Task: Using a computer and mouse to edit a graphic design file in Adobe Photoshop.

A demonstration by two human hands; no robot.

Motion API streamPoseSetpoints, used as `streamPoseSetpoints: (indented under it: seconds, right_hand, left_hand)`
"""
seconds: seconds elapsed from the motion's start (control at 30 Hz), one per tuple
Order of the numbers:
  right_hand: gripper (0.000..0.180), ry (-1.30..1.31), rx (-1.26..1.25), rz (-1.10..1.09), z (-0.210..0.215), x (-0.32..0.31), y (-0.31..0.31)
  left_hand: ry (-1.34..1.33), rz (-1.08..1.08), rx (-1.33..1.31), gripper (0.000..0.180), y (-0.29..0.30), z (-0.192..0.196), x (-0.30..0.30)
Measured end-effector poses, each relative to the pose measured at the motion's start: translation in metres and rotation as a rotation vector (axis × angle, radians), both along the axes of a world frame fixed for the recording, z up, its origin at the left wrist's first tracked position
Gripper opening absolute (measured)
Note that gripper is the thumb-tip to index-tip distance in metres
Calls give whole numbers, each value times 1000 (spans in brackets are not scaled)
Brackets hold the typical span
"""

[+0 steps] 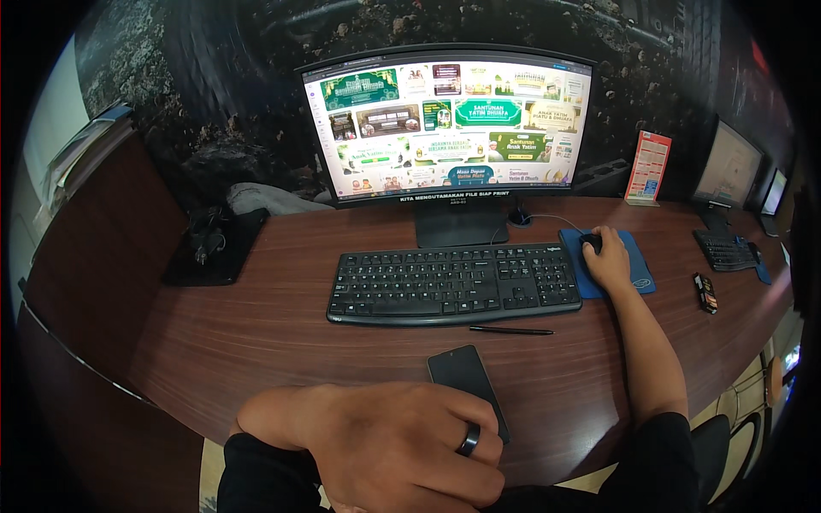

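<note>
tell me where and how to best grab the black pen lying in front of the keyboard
Pinch the black pen at its mid-shaft, coming straight down from above with thumb and finger on its long sides. It lies flat on the wooden desk, parallel to the keyboard edge, thin and low, so an end grip would likely tip it. The right hand, on the mouse, looks closest.

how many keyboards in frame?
2. One black keyboard at desk centre below the monitor; a second keyboard at far right under another screen. More may sit beyond the right edge.

an office: curved wooden desk (pixel 256 325) with monitor (pixel 449 124), keyboard (pixel 453 284)
</note>
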State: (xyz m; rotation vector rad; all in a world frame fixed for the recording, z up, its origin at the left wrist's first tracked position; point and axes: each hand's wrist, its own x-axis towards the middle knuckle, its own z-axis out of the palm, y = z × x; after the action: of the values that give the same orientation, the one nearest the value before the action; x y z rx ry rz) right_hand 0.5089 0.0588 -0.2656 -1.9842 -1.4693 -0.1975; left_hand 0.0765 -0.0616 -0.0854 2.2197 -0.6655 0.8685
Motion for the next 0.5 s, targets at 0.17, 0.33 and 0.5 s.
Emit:
streamPoseSetpoints:
  seconds: [0.17, 0.33, 0.5]
  right_hand:
    - [38, 3, 7, 0, 3, -4, -1]
    - [34, 41, 77, 91, 4, -5, -2]
    - [29, 87, 83, 134, 9, -10, -5]
  left_hand:
    - [-7, 0, -14, 51, -1, -2, 0]
    - [-14, 16, -23, 52, -3, -4, 1]
    - [-158, -66, 25, 57, 4, -1, 12]
